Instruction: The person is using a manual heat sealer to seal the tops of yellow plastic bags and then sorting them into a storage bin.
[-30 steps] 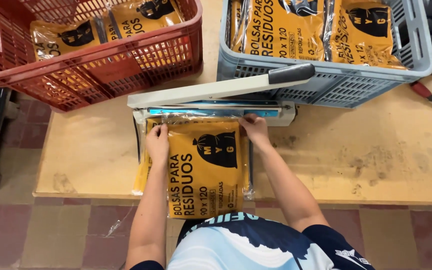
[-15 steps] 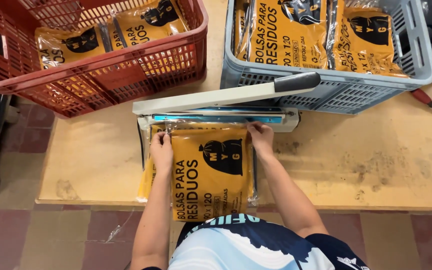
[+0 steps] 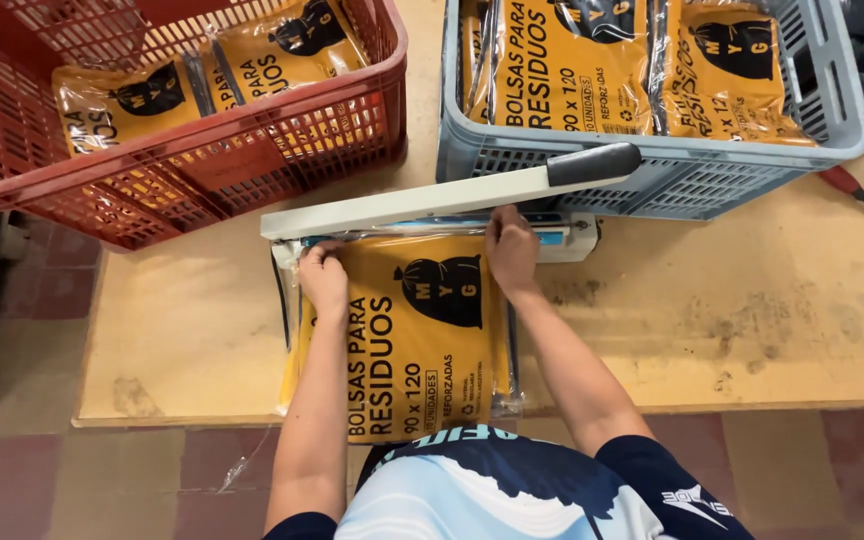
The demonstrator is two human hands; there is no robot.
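Yellow packet [image 3: 412,330] under both hands, left fingers [image 3: 320,268] and right fingers [image 3: 507,235] curled together, pinching its top edge.

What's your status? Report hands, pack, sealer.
Left hand and right hand both press the yellow pack flat at the sealer. Sealer arm raised. Nothing blocking.

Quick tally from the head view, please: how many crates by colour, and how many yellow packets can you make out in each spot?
Red crate: 1
Grey crate: 1
Yellow packets in the red crate: 2 visible
Yellow packets in the grey crate: 2 clearly visible, more may be hidden
Yellow packet on the table, under left hand and right hand: 1
Total: 2 crates, 5 packets
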